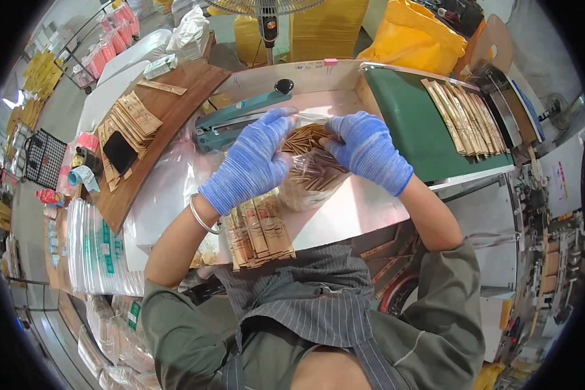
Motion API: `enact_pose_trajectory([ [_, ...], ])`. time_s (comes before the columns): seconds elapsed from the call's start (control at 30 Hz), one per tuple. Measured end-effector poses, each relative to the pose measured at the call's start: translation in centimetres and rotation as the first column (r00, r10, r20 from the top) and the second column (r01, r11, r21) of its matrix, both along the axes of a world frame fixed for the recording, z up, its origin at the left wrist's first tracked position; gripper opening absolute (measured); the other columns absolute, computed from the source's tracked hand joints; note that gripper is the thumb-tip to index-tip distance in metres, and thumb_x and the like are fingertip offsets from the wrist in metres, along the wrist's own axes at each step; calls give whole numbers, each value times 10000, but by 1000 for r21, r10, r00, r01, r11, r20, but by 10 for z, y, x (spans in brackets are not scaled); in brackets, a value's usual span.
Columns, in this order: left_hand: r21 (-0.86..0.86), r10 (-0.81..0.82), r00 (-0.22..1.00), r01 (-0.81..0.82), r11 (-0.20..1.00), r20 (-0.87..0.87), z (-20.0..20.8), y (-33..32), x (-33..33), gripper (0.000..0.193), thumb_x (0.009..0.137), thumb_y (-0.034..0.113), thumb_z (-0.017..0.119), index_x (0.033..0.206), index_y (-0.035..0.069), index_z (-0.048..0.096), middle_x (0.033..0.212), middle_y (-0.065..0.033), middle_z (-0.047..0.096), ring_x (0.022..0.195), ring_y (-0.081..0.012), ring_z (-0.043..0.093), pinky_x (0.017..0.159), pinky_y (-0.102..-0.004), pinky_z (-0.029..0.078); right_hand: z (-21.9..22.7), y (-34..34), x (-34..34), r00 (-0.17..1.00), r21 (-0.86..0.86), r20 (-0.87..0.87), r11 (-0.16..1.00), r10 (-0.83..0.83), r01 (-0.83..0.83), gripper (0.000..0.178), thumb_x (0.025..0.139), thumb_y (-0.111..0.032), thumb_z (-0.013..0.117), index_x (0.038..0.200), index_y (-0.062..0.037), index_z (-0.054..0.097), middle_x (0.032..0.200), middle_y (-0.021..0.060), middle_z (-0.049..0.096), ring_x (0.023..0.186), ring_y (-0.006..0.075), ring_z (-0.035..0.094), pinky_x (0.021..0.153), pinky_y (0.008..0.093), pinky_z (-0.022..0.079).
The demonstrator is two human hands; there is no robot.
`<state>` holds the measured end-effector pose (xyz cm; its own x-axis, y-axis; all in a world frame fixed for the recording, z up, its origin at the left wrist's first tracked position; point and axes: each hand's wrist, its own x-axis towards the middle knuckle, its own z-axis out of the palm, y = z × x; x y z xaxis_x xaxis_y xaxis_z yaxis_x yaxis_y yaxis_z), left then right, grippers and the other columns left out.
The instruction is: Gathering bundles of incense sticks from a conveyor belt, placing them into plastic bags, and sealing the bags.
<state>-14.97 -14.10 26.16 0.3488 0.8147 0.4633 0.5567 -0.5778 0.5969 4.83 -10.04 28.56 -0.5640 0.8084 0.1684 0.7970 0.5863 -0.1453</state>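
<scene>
My left hand [250, 159] and my right hand [368, 149], both in blue knitted gloves, pinch opposite sides of the open mouth of a clear plastic bag [311, 183]. The bag stands upright on the white table, packed with thin brown strips [303, 138] whose ends show at the top. What exactly the strips are I cannot tell. Below my left wrist, a row of flat printed brown paper sleeves [260, 231] lies at the table's near edge. A teal long-armed hand sealer [246, 120] sits behind my left hand, its black knob at the far end.
On the right, a green board [396, 127] carries more brown sleeves [467, 120]. A brown wooden board [169, 123] at left holds sleeves and a black flat object [119, 153]. Clear plastic bags [94, 244] are stacked at the left. A fan [268, 29] stands beyond the table's raised back edge.
</scene>
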Motion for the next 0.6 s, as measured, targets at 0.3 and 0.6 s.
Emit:
enact_pose_trajectory([
  [0.3, -263, 19, 993, 13, 965, 118, 19, 16, 7, 447, 657, 1, 525, 1101, -43, 512, 1129, -212, 507, 988, -339, 540, 870, -362, 440, -10, 25, -15, 977, -38, 195, 994, -91, 100, 180, 734, -249, 597, 783, -89, 662, 714, 142, 606, 731, 309, 597, 697, 387, 482],
  [0.6, 255, -188, 966, 139, 957, 176, 32, 43, 49, 372, 715, 33, 564, 1086, 48, 570, 1041, -113, 577, 557, -84, 510, 505, -215, 432, 61, -18, 51, 929, 601, -327, 797, 173, 63, 101, 716, 4, 591, 804, -20, 635, 743, 100, 588, 726, 237, 563, 658, 298, 446],
])
